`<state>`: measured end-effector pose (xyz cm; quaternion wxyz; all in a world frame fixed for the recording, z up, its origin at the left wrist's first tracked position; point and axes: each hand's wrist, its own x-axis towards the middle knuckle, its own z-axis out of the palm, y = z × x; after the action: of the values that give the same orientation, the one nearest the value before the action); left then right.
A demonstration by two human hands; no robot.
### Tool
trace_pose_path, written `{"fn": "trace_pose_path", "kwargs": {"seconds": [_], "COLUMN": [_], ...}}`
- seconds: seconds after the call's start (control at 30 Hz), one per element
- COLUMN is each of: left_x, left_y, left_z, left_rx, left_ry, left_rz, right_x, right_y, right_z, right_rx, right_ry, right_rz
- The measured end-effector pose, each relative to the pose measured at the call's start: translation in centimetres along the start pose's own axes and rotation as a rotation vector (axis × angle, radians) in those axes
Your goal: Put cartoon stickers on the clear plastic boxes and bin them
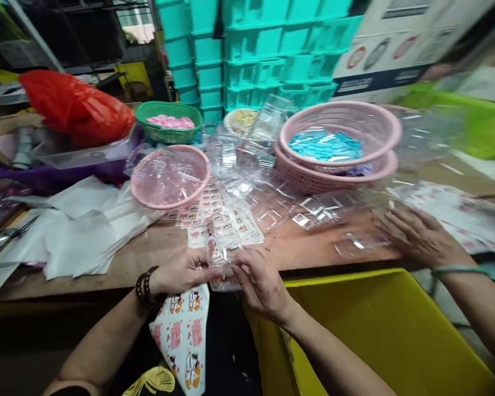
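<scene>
At the table's front edge, my left hand (185, 270) and my right hand (260, 280) hold a clear plastic box (223, 242) between them. My left fingers close on its left side, with a sheet of printed stickers (185, 335) hanging below that hand. At the box's lower right, my right thumb and fingers are pinched together. More sticker sheets (247, 220) lie on the table just behind the box. Whether my left hand also grips the hanging sheet is hard to make out.
A pink basket (206, 181) stands behind my left hand, white paper sheets (82, 236) to its left. Stacked pink baskets (391, 126) with blue pieces stand back right, near loose clear boxes (322, 212). Another person's hand (424, 236) works at right, above a yellow bin (355, 280).
</scene>
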<state>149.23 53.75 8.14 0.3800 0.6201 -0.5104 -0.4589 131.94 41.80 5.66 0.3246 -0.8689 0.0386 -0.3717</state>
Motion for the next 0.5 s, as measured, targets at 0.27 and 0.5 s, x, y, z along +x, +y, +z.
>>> {"fn": "trace_pose_path", "kwargs": {"seconds": [0.27, 0.5], "left_x": [5.5, 4.4], "left_y": [2.9, 2.7], "left_z": [5.1, 1.9], "left_rx": [-0.036, 0.354], "left_ry": [-0.157, 0.378], "left_rz": [-0.108, -0.262], "right_x": [-16.3, -30.7], "right_y": [-3.4, 8.9], "right_z": [-12.8, -5.2], "right_rx": [-0.090, -0.050], "right_ry": [0.414, 0.233], "right_rz": [0.966, 1.955]}}
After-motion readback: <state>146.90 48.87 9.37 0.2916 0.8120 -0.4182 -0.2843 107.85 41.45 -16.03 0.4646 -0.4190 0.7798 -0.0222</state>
